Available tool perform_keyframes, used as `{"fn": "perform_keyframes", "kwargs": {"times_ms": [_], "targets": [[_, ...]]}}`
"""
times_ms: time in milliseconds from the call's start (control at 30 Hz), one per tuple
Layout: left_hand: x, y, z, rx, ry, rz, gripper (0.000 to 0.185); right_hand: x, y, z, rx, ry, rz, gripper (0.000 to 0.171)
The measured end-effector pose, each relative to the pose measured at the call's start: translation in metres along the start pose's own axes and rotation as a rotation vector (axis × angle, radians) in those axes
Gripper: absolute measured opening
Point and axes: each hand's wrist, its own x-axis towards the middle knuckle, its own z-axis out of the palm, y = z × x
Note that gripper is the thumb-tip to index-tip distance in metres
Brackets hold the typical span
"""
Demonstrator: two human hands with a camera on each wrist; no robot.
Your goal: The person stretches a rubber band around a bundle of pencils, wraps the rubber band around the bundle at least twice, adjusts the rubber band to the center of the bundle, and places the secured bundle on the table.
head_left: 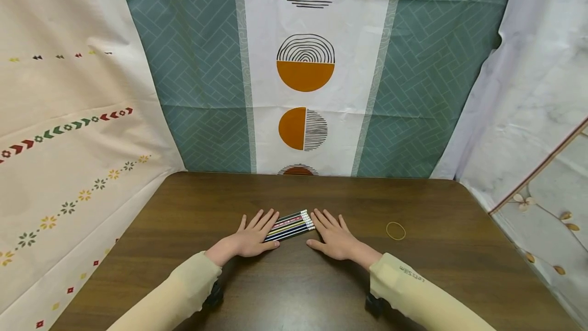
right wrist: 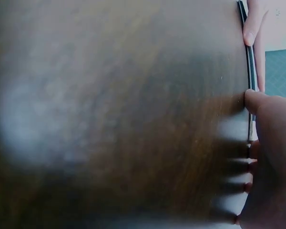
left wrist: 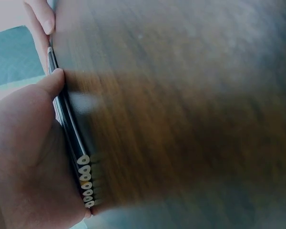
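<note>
Several pencils (head_left: 291, 226) lie side by side on the table in a flat row, slightly slanted, with white erasers toward the right. My left hand (head_left: 250, 236) lies palm down with fingers spread, covering their left ends. Its thumb points right, along the near side of the row. In the left wrist view, the blunt ends of the pencils (left wrist: 86, 183) show in a line beside the palm. My right hand (head_left: 337, 239) rests flat too, fingers straight and spread, its index fingertip right by the erasers. The right thumb reaches left below the row's eraser end.
A thin yellow rubber band (head_left: 397, 239) lies on the brown wooden table (head_left: 206, 193), to the right of my right hand. Patterned cloth (head_left: 206, 65) hangs behind the table's far edge, and more cloth (head_left: 46, 188) borders the left and right sides.
</note>
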Motion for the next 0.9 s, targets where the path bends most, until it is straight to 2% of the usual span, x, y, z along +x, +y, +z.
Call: {"fn": "perform_keyframes", "kwargs": {"times_ms": [233, 600, 900], "targets": [[0.0, 0.003, -0.002, 0.02, 0.002, -0.021, 0.078, 0.003, -0.002, -0.001, -0.008, -0.027, 0.018, 0.079], [0.001, 0.002, 0.001, 0.016, -0.003, -0.035, 0.079, 0.021, 0.007, -0.001, 0.002, -0.033, -0.028, 0.091], [0.002, 0.001, 0.001, 0.023, -0.007, -0.043, 0.079, 0.025, 0.007, -0.002, -0.001, -0.029, -0.037, 0.089]]}}
